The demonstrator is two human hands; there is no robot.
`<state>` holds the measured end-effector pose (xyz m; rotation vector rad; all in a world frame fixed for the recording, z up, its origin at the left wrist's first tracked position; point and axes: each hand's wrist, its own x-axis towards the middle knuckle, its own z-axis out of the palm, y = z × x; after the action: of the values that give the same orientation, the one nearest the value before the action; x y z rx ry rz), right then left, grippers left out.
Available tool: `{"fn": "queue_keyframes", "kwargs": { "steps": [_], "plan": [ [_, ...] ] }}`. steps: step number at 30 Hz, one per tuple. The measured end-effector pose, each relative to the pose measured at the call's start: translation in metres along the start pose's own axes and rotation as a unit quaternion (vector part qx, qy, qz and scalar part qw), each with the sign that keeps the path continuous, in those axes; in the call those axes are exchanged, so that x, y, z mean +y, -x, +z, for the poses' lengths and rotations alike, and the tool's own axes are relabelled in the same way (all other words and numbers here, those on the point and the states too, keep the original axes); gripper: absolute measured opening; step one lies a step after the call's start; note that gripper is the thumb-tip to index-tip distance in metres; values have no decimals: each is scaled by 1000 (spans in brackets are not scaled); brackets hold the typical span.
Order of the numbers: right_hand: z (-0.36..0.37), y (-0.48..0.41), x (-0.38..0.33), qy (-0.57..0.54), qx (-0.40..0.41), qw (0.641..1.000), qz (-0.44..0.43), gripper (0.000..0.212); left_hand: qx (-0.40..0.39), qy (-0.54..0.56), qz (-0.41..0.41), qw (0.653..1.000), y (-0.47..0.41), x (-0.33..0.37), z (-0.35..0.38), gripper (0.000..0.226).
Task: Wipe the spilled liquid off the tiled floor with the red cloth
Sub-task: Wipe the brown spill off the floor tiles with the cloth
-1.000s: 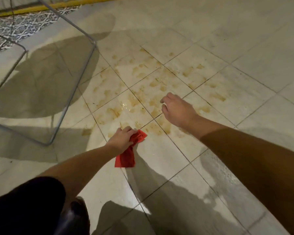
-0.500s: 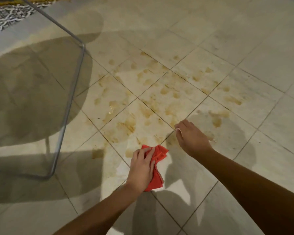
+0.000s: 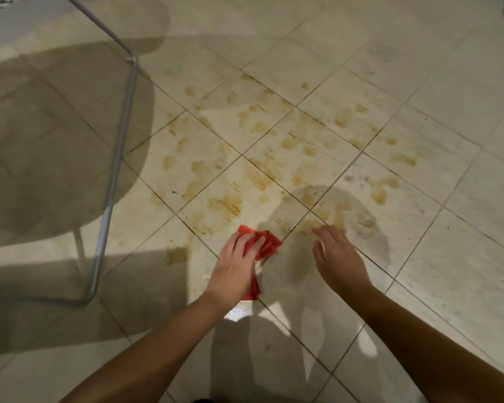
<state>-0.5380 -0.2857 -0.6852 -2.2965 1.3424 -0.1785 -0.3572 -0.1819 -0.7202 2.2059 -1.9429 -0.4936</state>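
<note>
Red cloth lay crumpled on the tiled floor at the near edge of the spill, pinned under the left hand.

The left hand pressed flat on the cloth with fingers spread over it, red folds poking out ahead of the fingertips and below the palm. The right hand hovered just beside it, empty, fingers loosely curled and slightly apart above a grout line. Brownish spilled liquid spread in blotches and streaks across several tiles beyond both hands, with one separate patch to the left of the cloth. A thin metal frame stood well to the left, casting a broad shadow.
</note>
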Motion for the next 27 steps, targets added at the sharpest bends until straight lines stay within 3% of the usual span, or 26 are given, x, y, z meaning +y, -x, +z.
{"fn": "queue_keyframes", "kwargs": {
  "steps": [3,8,12,13,16,18,20,22,27],
  "plan": [
    [4,3,0,-1,-13,1000,1,31,63,62,-38,995,21,-26,-4,41],
    [9,4,-8,-4,-39,999,-29,33,28,7,-15,999,66,-4,17,41],
    [12,-2,-19,-10,-34,998,-53,31,63,0,-12,998,56,11,16,39],
    [13,-4,-21,-11,-32,998,-59,31,61,7,-15,998,51,7,17,47],
    [14,-9,-26,-14,-32,997,-63,30,50,46,-114,991,44,-10,5,64],
    [15,-12,-28,-15,-30,997,-68,30,47,93,-166,981,50,-22,2,49],
    [15,-14,-30,-16,-30,997,-76,29,113,144,-185,966,70,-31,2,36],
    [15,-15,-32,-15,-35,996,-82,29,159,93,-237,954,94,-34,8,37],
    [14,-19,-39,-1,-39,995,-94,28,173,81,-204,960,97,-23,23,36]
  ]
}}
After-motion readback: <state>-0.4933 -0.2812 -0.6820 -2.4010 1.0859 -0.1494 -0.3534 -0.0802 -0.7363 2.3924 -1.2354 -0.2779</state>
